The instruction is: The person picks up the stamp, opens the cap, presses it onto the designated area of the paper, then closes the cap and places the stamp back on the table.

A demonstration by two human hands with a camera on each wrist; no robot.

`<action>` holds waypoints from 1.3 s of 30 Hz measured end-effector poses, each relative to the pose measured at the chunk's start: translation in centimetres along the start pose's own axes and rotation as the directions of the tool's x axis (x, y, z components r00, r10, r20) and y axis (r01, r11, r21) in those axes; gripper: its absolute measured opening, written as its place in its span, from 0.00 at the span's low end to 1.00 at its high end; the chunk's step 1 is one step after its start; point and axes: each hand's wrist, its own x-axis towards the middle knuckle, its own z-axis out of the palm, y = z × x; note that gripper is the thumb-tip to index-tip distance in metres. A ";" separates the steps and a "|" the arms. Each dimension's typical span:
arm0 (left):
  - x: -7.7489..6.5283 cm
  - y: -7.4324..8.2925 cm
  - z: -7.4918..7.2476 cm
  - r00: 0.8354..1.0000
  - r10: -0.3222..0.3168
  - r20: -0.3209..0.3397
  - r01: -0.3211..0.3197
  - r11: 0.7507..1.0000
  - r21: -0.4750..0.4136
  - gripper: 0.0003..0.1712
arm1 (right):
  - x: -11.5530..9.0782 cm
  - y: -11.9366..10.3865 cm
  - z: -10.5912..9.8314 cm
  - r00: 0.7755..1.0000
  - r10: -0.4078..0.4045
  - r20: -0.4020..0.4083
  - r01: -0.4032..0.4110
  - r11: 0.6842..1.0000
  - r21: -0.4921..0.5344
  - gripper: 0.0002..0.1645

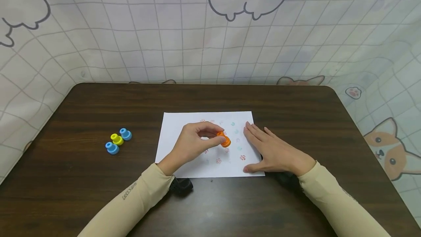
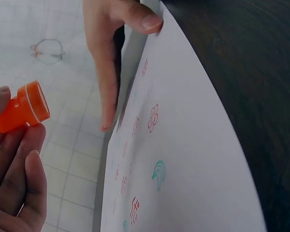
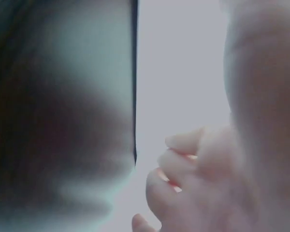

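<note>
Between thumb and fingers, my left hand [image 1: 192, 140] pinches an orange stamp [image 1: 225, 140] over the sheet of white paper [image 1: 187, 169]. In the left wrist view the same stamp [image 2: 30, 107] is held up off the sheet, its wide round end facing the paper. My right hand [image 1: 274, 151] lies flat with spread fingers on the paper's right side. Small red flower prints [image 1: 218, 161] and teal prints [image 1: 239, 148] dot the sheet. The right wrist view is blurred and shows little beyond fingers and paper.
At the left of the dark wooden table [image 1: 82, 178] stand a yellow stamp [image 1: 116, 139] and two blue ones, a nearer blue stamp [image 1: 112, 148] and a farther blue stamp [image 1: 125, 134]. A white grid-patterned cloth [image 1: 190, 46] hangs behind the table.
</note>
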 end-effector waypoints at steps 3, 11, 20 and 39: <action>0.0 -0.2 0.2 1.000 0.006 0.000 -0.006 1.000 -0.007 0.12 | -0.1 0.0 -0.1 0.999 -0.017 -0.037 0.017 1.000 0.009 0.76; 0.4 -0.3 0.2 0.999 -0.017 -0.031 0.015 0.997 -0.074 0.13 | -0.2 -1.1 -1.3 0.975 -0.025 -0.223 0.068 0.980 0.187 0.61; 0.6 0.7 0.4 0.993 -0.090 -0.082 0.066 0.965 -0.255 0.13 | -0.2 -2.8 -2.5 0.893 0.081 -0.443 0.201 0.809 0.552 0.25; -0.2 1.2 2.3 0.992 -0.098 -0.073 0.057 0.897 -0.438 0.15 | -0.3 -4.4 -1.6 0.930 0.247 -0.274 0.167 0.378 0.911 0.16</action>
